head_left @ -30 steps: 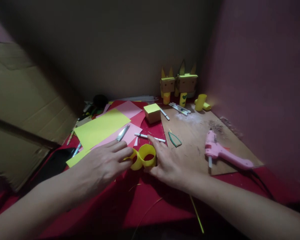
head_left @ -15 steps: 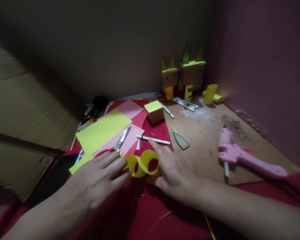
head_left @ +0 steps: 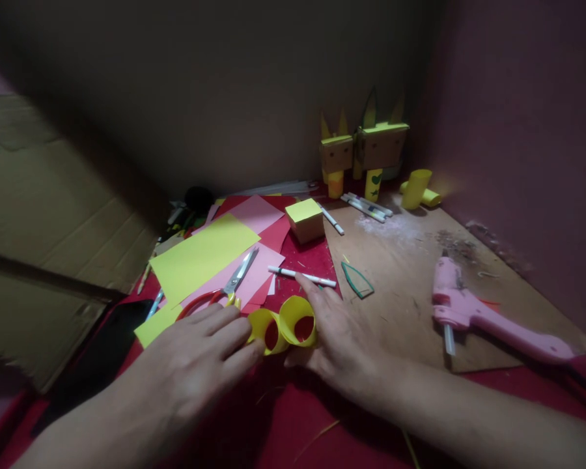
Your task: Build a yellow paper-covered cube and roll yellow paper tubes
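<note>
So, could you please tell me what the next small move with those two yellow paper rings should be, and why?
Probably press the two yellow paper rings together a little more firmly. They stand side by side and touching on the red cloth, the left hand against one and the right hand against the other. The pink glue gun lies apart on the wooden board, in neither hand.

Quick count: two yellow paper rings [head_left: 283,327] stuck side by side, one pair of scissors [head_left: 224,290], one pink glue gun [head_left: 473,312], and one cardboard cube [head_left: 305,220] with a yellow top. Two boxy cardboard figures [head_left: 366,153] at the back, two yellow tubes [head_left: 417,189] next to them. One marker [head_left: 301,275] in front, roughly three more markers [head_left: 366,206] further back. One big yellow sheet [head_left: 202,254], one green outlined leaf cutout [head_left: 356,280].
</note>
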A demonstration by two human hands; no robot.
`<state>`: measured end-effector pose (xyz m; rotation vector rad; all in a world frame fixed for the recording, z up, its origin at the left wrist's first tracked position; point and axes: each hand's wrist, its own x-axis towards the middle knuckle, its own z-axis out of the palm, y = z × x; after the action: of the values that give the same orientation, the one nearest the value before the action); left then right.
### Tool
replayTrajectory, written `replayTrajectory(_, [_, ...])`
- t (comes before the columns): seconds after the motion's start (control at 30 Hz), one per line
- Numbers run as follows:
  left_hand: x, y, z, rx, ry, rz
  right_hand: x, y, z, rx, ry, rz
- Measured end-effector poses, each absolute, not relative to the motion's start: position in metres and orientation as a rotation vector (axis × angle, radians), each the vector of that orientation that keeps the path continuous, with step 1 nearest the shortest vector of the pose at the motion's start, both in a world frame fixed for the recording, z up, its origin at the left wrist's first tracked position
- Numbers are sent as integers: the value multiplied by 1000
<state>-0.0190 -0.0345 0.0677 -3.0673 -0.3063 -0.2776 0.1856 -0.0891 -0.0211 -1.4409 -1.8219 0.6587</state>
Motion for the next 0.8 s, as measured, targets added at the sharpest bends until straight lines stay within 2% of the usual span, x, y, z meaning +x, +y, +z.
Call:
replayTrajectory(0.33, [-17,-42,63,-3006,-310,-374,187,-93,-45,-1303,-1686,577])
replayTrajectory(0.8, [-26,-40,42,-2949,-340,-457,196,-98,-36,-1317,-1818,548])
